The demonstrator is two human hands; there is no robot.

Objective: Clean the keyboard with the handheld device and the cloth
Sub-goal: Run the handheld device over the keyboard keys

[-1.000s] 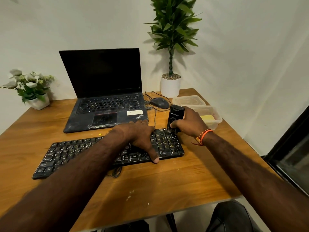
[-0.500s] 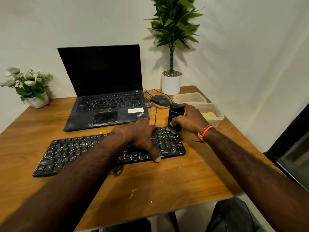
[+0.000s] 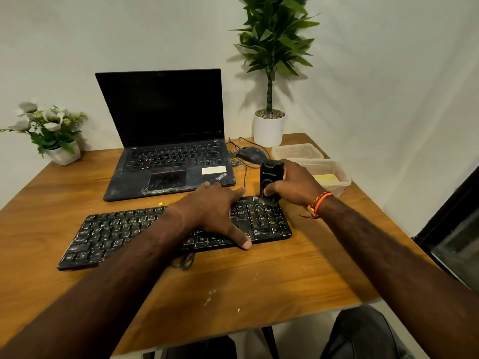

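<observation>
Head view, looking down on a wooden table (image 3: 259, 275). Black keyboard (image 3: 124, 231), dusty and speckled, lies across the middle of the table, its long axis running left to right and slightly tilted, with its cable (image 3: 186, 263) looping out from under the near edge. Left hand (image 3: 217, 211) rests flat on the right half of the keyboard, fingers spread and straight, thumb reaching the near edge. Right hand (image 3: 295, 186) grips the black handheld device (image 3: 269, 181), fingers curled round its body and thumb on its front; the device stands upright, its lower end, a dark brush-like tip, touching the keys at the far right corner of the keyboard. An orange thread bracelet (image 3: 317, 204) circles the right wrist.

Behind the keyboard, an open laptop (image 3: 166, 141) with a dark screen and a dusty palm rest sits near the table's far side. A black mouse (image 3: 250, 153) and its wires lie just right of the laptop. To the right of the mouse stand two clear plastic containers (image 3: 298, 151), the nearer one holding something yellow (image 3: 325, 178), possibly the cloth, partly hidden by the right hand. A tall green plant in a white pot (image 3: 269, 129) stands at the far edge, and a small pot of white flowers (image 3: 51, 133) at the far left corner.
</observation>
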